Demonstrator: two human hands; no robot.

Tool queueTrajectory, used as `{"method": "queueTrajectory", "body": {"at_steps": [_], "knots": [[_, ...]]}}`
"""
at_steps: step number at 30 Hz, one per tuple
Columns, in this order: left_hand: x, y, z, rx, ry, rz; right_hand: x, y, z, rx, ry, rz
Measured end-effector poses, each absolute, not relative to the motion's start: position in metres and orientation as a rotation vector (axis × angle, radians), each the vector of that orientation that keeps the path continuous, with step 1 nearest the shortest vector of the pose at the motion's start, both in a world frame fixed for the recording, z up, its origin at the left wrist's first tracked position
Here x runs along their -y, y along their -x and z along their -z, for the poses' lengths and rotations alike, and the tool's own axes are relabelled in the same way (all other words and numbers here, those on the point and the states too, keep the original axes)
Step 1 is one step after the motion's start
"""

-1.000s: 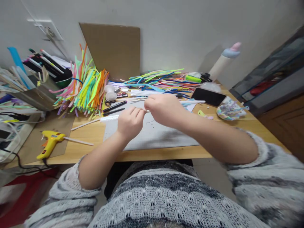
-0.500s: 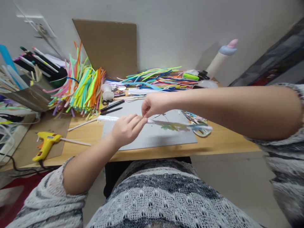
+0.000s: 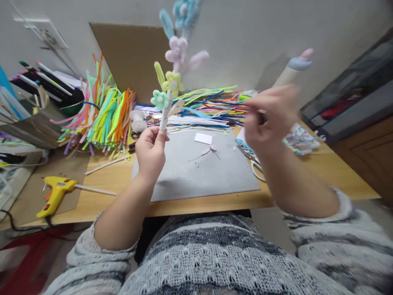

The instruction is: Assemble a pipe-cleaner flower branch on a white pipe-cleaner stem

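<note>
My left hand [image 3: 151, 151] grips the white-wrapped stem of a pipe cleaner flower stalk [image 3: 166, 110], held upright above the grey mat [image 3: 172, 180]. Blue, pink, yellow and mint-green flowers with looped petals run up it, the topmost cut off by the frame's upper edge. To the right, my right hand [image 3: 272, 119] is raised off the table and smeared by motion; whether its curled fingers hold anything cannot be made out. On the mat lie a small lilac flower [image 3: 213, 148] with thin wire ends and a white card [image 3: 203, 138].
A yellow glue gun [image 3: 57, 194] rests at the left. Bundled pipe cleaners [image 3: 107, 119] stand behind it, with more loose ones [image 3: 211, 102] along the wall. Scissors [image 3: 257, 168] lie at the mat's right edge, and a plastic bag of pastel pieces [image 3: 301, 139] lies further right.
The flower stalk has swung from lying level to upright in my left hand. My right hand has left the stem and moved right, uncovering the lilac flower and the card.
</note>
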State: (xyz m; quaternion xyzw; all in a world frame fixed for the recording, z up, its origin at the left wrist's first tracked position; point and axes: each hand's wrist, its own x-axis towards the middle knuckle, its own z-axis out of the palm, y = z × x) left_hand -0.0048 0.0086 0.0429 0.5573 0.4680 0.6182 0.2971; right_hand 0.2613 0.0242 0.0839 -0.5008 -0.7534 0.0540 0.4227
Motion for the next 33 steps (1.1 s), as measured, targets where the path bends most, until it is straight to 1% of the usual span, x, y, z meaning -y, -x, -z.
{"method": "queueTrajectory", "body": {"at_steps": [1, 2, 4, 6, 9, 12, 15, 17, 18, 20, 23, 25, 27, 29, 33], "knots": [[-0.011, 0.002, -0.041, -1.193, -1.375, -1.61, -0.034, -0.257, -0.06, 1.818, 1.297, -0.067], [-0.014, -0.001, -0.039, -1.143, -1.269, -1.57, -0.044, -0.253, -0.038, 1.842, 1.343, -0.108], [-0.018, -0.004, -0.035, -1.065, -1.076, -1.472, -0.062, -0.248, -0.003, 1.912, 1.475, -0.323], [-0.022, -0.004, -0.03, -1.026, -0.925, -1.358, -0.074, -0.249, 0.021, 1.973, 1.584, -0.522], [-0.025, -0.001, -0.023, -0.992, -0.763, -1.239, -0.078, -0.255, 0.037, 2.017, 1.547, -0.715], [-0.028, 0.003, -0.017, -0.997, -0.652, -1.241, -0.073, -0.255, 0.04, 2.065, 1.49, -0.783], [-0.028, 0.003, -0.01, -1.051, -0.637, -1.278, -0.067, -0.249, 0.036, 2.095, 1.541, -0.742], [-0.028, 0.001, -0.005, -1.095, -0.667, -1.294, -0.063, -0.25, 0.027, 2.081, 1.572, -0.818], [-0.027, -0.001, -0.002, -1.112, -0.69, -1.3, -0.06, -0.252, 0.021, 2.066, 1.565, -0.912], [-0.025, -0.004, 0.003, -1.132, -0.75, -1.321, -0.053, -0.26, 0.003, 2.045, 1.477, -1.204], [-0.02, -0.009, 0.006, -1.154, -0.828, -1.356, -0.038, -0.266, -0.025, 2.039, 1.105, -1.753], [-0.017, -0.013, 0.006, -1.177, -0.85, -1.378, -0.029, -0.258, -0.038, 1.899, 0.82, -1.95], [-0.013, -0.017, 0.005, -1.18, -0.853, -1.395, -0.023, -0.236, -0.041, 1.624, 0.68, -1.919], [-0.01, -0.02, 0.005, -1.144, -0.84, -1.399, -0.022, -0.207, -0.037, 1.334, 0.711, -1.783], [-0.007, -0.022, 0.007, -1.042, -0.753, -1.378, -0.029, -0.156, -0.018, 1.011, 0.835, -1.659]]}}
